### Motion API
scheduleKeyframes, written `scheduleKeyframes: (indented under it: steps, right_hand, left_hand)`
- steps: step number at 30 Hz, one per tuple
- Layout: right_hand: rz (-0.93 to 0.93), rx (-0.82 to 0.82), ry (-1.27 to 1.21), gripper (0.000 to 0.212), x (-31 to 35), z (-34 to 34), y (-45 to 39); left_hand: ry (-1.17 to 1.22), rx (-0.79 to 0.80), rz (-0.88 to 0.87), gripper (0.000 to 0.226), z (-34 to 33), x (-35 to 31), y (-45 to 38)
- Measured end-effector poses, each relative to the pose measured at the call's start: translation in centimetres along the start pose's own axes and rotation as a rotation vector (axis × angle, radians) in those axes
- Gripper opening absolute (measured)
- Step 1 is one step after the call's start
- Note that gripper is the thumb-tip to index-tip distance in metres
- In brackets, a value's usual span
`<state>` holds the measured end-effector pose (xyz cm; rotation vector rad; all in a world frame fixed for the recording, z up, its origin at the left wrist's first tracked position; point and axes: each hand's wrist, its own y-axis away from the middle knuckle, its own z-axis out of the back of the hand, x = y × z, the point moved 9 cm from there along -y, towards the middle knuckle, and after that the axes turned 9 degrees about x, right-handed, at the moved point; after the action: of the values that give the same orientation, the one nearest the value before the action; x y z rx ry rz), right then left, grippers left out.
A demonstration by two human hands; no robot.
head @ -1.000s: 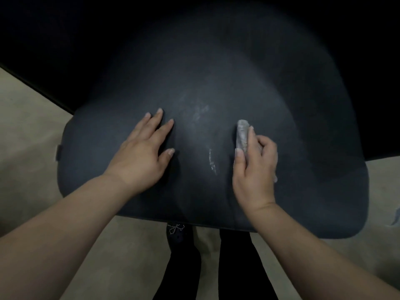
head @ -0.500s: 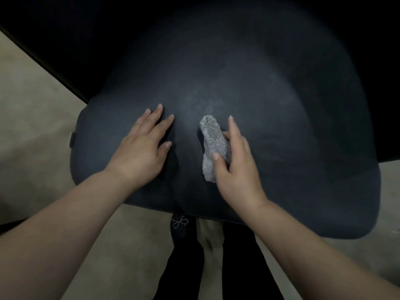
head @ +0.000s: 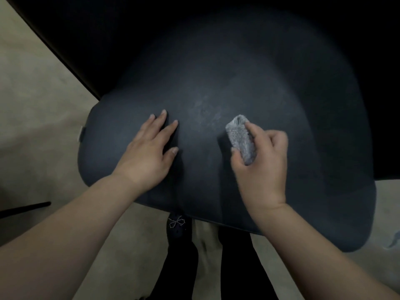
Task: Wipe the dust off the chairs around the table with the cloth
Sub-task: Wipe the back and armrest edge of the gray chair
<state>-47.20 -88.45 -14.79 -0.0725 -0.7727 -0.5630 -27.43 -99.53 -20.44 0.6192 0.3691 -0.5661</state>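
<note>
A dark blue-black chair seat fills the middle of the view, with a pale dusty smear near its centre. My right hand grips a folded grey cloth and presses it on the seat just right of the smear. My left hand lies flat on the seat to the left, fingers spread, holding nothing. The seat's far part fades into darkness.
A dark table edge runs diagonally at the upper left over a beige floor. My legs in black trousers and a dark shoe with a small bow stand right below the seat's front edge. A thin black bar lies at the left.
My right hand swept the cloth left toward the centre, then back right, wiping off white streaks. The left hand stayed flat in place. The view shifted slightly.
</note>
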Motion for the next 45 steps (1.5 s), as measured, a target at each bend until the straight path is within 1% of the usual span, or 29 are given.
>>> scheduleKeyframes:
  steps: [2,3,4,6,9,10,12,15,17,18,19,21,23,24,26,28,30,31,32,33,35,36,37,38,41,42,43,44,45]
  right_hand:
    - [-0.002,0.155,0.033,0.064,-0.1,-1.1,-0.3]
    - [0.022,0.211,0.039,0.064,0.1,-1.6,-0.2]
    - [0.072,0.217,0.032,0.06,0.5,-1.6,-0.1]
    - [0.171,0.168,-0.004,0.052,1.1,-1.1,0.0]
    - [0.179,0.113,0.097,0.05,0.7,-0.7,-0.1]
    - [0.166,0.123,0.158,0.051,0.6,-1.0,-0.1]
    - [0.154,0.197,0.262,0.061,0.6,-2.6,0.5]
    - [0.222,0.28,0.348,0.071,1.6,-5.9,2.3]
    - [0.299,0.258,0.343,0.067,2.1,-6.8,3.0]
    - [0.304,0.21,0.329,0.064,2.0,-6.4,2.6]
    - [0.277,0.137,0.319,0.063,1.6,-5.4,1.6]
    - [0.144,-0.009,0.316,0.06,-0.3,-2.9,-1.1]
    - [0.044,-0.023,0.32,0.059,-1.5,-2.3,-2.6]
    - [0.05,0.012,0.307,0.06,-1.2,-2.8,-2.6]
    - [0.174,0.128,0.279,0.061,1.1,-5.2,-1.2]
    - [0.373,0.237,0.339,0.055,3.5,-7.5,1.0]
    - [0.483,0.264,0.434,0.049,3.9,-7.6,0.4]
    - [0.47,0.228,0.473,0.049,3.4,-6.7,-1.0]
    - [0.412,0.166,0.505,0.05,2.5,-5.4,-2.8]
    - [0.314,0.092,0.524,0.052,1.4,-3.9,-4.8]
    - [0.094,-0.013,0.468,0.063,-1.2,-1.4,-8.3]
    - [0.032,-0.025,0.412,0.068,-1.6,-1.2,-9.2]
    - [0.024,-0.007,0.359,0.071,-1.3,-1.8,-9.3]
    - [0.076,0.041,0.33,0.069,-0.2,-3.1,-8.9]
    - [0.402,0.226,0.343,0.055,3.9,-6.9,-5.5]
    - [0.458,0.253,0.358,0.05,4.1,-6.9,-5.4]
    - [0.473,0.24,0.384,0.045,3.8,-6.3,-6.3]
    - [0.45,0.18,0.422,0.042,3.0,-5.1,-7.9]
    - [0.382,0.106,0.456,0.041,2.0,-3.8,-10.0]
  left_hand:
    - [0.005,0.002,0.013,0.063,-0.1,0.0,0.0]
    - [0.009,0.003,0.018,0.063,-0.2,0.0,0.0]
    - [0.014,0.005,0.021,0.063,-0.3,0.0,0.0]
    - [0.017,0.009,0.024,0.063,-0.4,0.1,0.0]
    - [0.023,0.014,0.026,0.063,-0.5,0.2,0.0]
    - [0.024,0.013,0.025,0.063,-0.5,0.3,0.0]
    - [0.02,0.008,0.017,0.063,-0.4,0.3,0.1]
    - [0.021,0.0,0.003,0.063,-0.5,0.2,0.0]
    - [0.021,-0.01,0.002,0.063,-0.5,0.3,0.1]
    - [0.021,-0.014,0.003,0.063,-0.6,0.4,0.1]
    - [0.02,-0.017,0.001,0.063,-0.7,0.4,0.1]
    - [0.014,-0.018,0.0,0.063,-0.7,0.4,0.1]
    - [0.007,-0.012,0.011,0.064,-0.7,0.4,0.0]
    - [0.004,-0.011,0.022,0.065,-0.7,0.4,0.1]
    - [-0.007,-0.012,0.044,0.065,-0.6,0.1,0.1]
    - [-0.025,-0.019,0.064,0.063,-0.5,-0.2,0.2]
    - [-0.035,-0.032,0.082,0.06,-0.3,-0.3,0.2]
    - [-0.038,-0.035,0.088,0.059,-0.2,-0.3,0.2]
    - [-0.041,-0.034,0.09,0.059,-0.1,-0.3,0.2]
    - [-0.045,-0.032,0.089,0.059,0.0,-0.3,0.1]
    - [-0.048,-0.035,0.089,0.059,0.1,-0.4,0.1]
    - [-0.048,-0.04,0.089,0.059,0.1,-0.4,0.0]
    - [-0.049,-0.045,0.089,0.059,0.2,-0.5,-0.1]
    - [-0.051,-0.053,0.091,0.059,0.2,-0.6,-0.2]
    - [-0.065,-0.094,0.114,0.06,0.5,-0.9,-0.4]
    - [-0.062,-0.112,0.128,0.059,0.6,-0.8,-0.5]
    - [-0.057,-0.128,0.142,0.059,0.8,-0.7,-0.6]
    - [-0.051,-0.14,0.153,0.058,1.0,-0.6,-0.6]
    - [-0.05,-0.145,0.161,0.058,1.1,-0.5,-0.7]
